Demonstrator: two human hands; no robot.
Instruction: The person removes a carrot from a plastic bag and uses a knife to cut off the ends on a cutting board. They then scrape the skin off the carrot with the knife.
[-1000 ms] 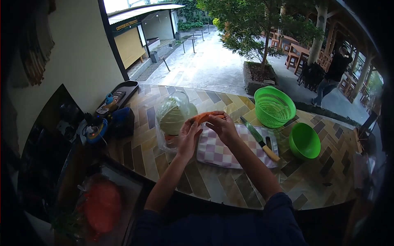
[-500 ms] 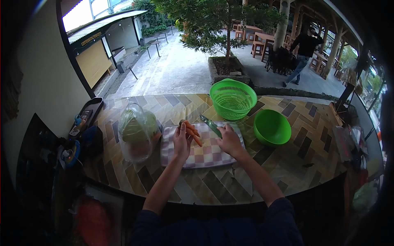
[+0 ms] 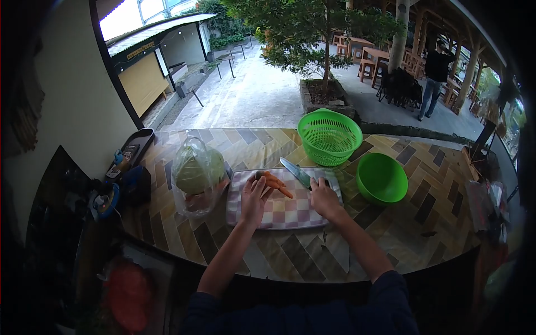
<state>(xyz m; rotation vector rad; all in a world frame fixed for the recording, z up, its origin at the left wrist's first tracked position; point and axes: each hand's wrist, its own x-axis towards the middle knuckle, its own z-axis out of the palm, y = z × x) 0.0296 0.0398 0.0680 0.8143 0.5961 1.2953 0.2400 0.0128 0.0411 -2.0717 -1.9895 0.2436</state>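
Above the left part of a checkered cutting board (image 3: 279,219), my left hand (image 3: 254,202) is closed around a few carrots (image 3: 273,183), whose tips point right. My right hand (image 3: 325,200) grips a knife (image 3: 296,172) by its handle over the board's right side. The blade points up and left, away from the carrots and not touching them. A clear plastic bag (image 3: 195,202) holding a pale green cabbage (image 3: 200,172) stands left of the board.
Behind the board stands a green colander (image 3: 330,139), and a green bowl (image 3: 382,178) sits to its right. A dark tray (image 3: 139,143) lies at the table's left edge. Red plastic (image 3: 128,295) is below left. Farther off, a person (image 3: 435,81) stands near wooden stools.
The view has swung slightly left, so everything sits farther right. The carrots in my left hand have tilted flatter. The knife stays in my right hand. The person in the background has changed stance.
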